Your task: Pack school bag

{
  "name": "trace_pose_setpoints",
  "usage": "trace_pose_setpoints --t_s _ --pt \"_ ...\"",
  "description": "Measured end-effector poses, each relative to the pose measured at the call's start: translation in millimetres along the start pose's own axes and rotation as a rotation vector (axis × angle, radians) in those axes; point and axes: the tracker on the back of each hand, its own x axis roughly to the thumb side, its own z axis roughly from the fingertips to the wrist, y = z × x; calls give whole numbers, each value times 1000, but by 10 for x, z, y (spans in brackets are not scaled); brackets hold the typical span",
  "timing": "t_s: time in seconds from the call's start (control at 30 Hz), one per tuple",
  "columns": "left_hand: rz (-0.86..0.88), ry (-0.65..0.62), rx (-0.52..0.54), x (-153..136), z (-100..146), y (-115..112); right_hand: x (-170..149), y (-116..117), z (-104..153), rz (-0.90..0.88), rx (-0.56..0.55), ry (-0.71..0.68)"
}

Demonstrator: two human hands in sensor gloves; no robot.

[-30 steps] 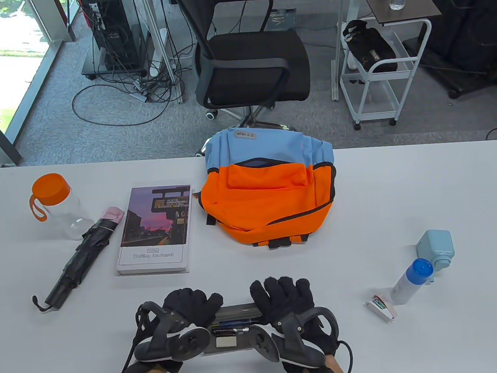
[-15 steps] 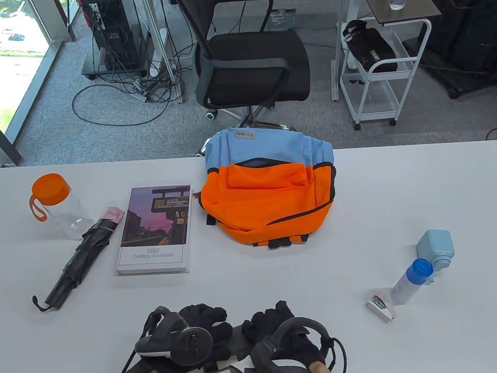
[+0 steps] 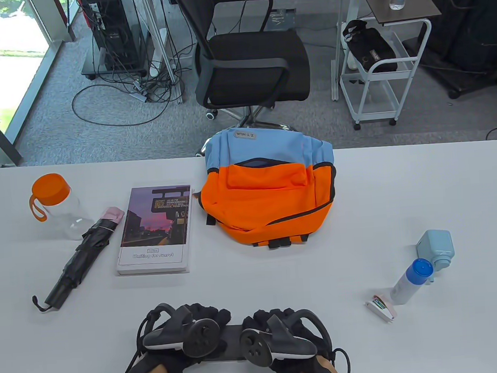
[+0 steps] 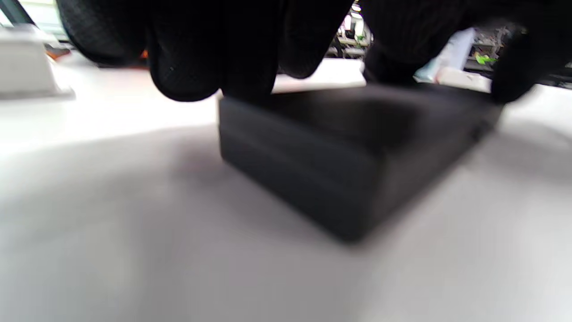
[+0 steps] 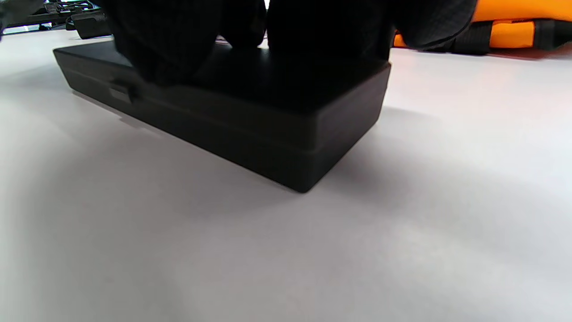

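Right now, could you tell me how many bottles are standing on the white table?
2. A clear bottle with an orange lid stands at the far left, beside the folded umbrella. A white bottle with a blue cap stands at the right, by the pale blue gadget.

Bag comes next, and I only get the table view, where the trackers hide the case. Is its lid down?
Observer: Yes, the right wrist view shows the black case flat on the table, lid down on its base.
Operator: Right hand?
Observer: Its fingers rest on top of the lid.
Operator: Left hand?
Observer: Its fingers lie on the lid's other end, in the left wrist view.
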Motion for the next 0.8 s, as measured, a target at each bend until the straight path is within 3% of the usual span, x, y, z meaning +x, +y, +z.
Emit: trace_pose_setpoints --t_s 0.13,0.27,0.43,0.53,0.63,0.67,0.8 --pt "-35 56 62 -168 -324 418 1 -1 -4 -2 11 2" --pt "-68 134 101 -410 -901 744 10 -3 -7 11 23 -4" --pt "-56 170 77 -553 -1608 690 24 -1 -5 22 45 -5" --pt "-156 227 24 -643 -1957 616 28 -2 -9 23 60 -7" --pt "-150 227 -146 -756 -2144 539 29 2 -5 26 75 -9" --pt "-113 280 -208 -818 -2163 521 27 5 1 22 84 -8" --pt "-38 213 -231 -880 -2170 478 6 28 5 -17 97 -3"
